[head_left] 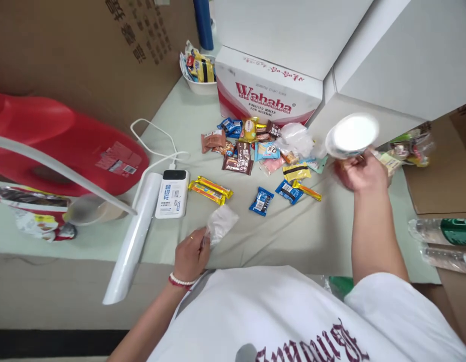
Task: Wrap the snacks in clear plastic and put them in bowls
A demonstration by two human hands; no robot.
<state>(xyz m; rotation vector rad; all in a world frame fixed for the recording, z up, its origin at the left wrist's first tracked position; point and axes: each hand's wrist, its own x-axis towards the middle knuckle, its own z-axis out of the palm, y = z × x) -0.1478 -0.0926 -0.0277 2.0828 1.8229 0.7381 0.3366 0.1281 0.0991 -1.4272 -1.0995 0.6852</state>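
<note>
Cardboard [67, 65] is rising at the far left, behind a pale green table [312, 241]. Near the middle edge, my left hand [191, 256] is pinching a clear bag [223, 221] by its near end, fingers curled in; the bag is sticking out to the far right, just short of two yellow bars [210, 190]. Over on the right, my right hand [369, 173] is grasping a white bowl [353, 134] by its near rim, and the bowl is blurring and glaring above the table, right of the snack pile [238, 158]. That pile is spreading in front of a Wahaha box [268, 95]. Nearer me, two blue packets [261, 201] are lying apart, the right one touching a small yellow bar [307, 191]. Left of the paired bars, a power bank [171, 198] is lying beside a white lamp [133, 241], its cable [153, 122] looping away. Farther left, a red jug [67, 146] is leaning over the table. Beyond the power bank, a tub [201, 88] is holding more packets beside the box, and bottles [444, 231] are lying at the right.
</note>
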